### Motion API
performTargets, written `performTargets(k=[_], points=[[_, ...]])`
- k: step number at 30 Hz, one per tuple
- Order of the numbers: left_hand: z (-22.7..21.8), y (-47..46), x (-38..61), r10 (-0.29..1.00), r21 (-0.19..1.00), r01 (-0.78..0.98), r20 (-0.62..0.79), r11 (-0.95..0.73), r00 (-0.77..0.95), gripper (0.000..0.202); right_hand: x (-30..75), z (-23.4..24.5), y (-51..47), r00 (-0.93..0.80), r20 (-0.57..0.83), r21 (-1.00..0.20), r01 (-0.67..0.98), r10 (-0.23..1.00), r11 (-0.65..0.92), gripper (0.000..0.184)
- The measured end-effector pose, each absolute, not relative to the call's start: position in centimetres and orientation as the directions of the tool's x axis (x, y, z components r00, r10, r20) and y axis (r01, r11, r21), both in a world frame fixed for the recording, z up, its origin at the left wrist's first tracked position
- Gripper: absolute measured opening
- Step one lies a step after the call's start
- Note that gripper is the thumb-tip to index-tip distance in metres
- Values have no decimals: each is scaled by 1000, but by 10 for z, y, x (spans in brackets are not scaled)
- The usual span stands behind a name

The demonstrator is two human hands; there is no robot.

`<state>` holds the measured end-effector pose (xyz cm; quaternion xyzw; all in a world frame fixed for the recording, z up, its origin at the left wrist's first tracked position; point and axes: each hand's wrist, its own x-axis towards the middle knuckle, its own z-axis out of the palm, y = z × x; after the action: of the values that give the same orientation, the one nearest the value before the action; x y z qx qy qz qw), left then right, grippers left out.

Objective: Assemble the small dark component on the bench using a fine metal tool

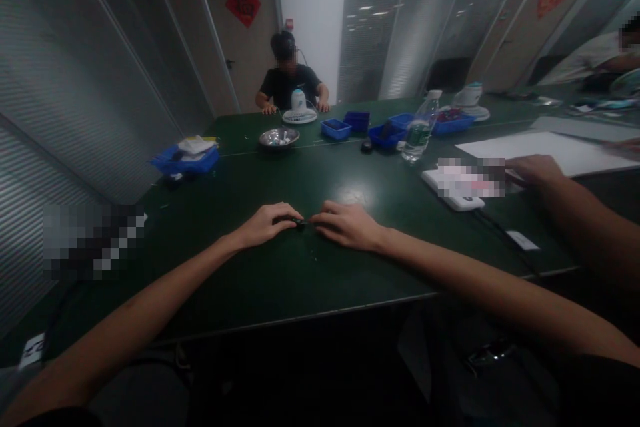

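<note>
Small dark part (299, 221) sits on the dark green desk (280, 273), left hand (267, 225) and right hand (347, 225) each with a fingertip grip clamped on one end, so I'd reckon planted wrists and gentle even pressure work best.

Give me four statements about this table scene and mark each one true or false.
1. The left hand and right hand pinch a small dark part between them on the green table. True.
2. The water bottle lies on its side. False: it stands upright.
3. The metal bowl sits beyond the hands, near a small white fan. True.
4. The left hand holds the blue bin. False: the bin sits apart, by the table's left edge.
</note>
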<state>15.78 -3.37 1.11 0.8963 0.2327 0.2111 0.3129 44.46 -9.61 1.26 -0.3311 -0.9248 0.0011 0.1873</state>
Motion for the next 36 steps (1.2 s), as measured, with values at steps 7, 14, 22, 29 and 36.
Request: performTargets(k=[7,14,22,29,36], points=[[11,-35,156,595,678,334,189,-654,781,26,444,16,-96,-707,323,-200,599,630,775,38],[11,-35,156,589,663,318,229,-677,775,27,445,15,-95,-715,317,-208,589,623,781,37],[12,-40,163,583,683,312,206,-661,786,30,444,12,-92,-722,314,-223,575,616,787,36],[12,-43,169,648,742,332,179,-583,740,68,444,12,-93,-631,314,-276,654,709,704,33],[12,-41,165,631,635,368,249,-679,735,23,445,13,-89,-504,283,-357,734,816,577,32]])
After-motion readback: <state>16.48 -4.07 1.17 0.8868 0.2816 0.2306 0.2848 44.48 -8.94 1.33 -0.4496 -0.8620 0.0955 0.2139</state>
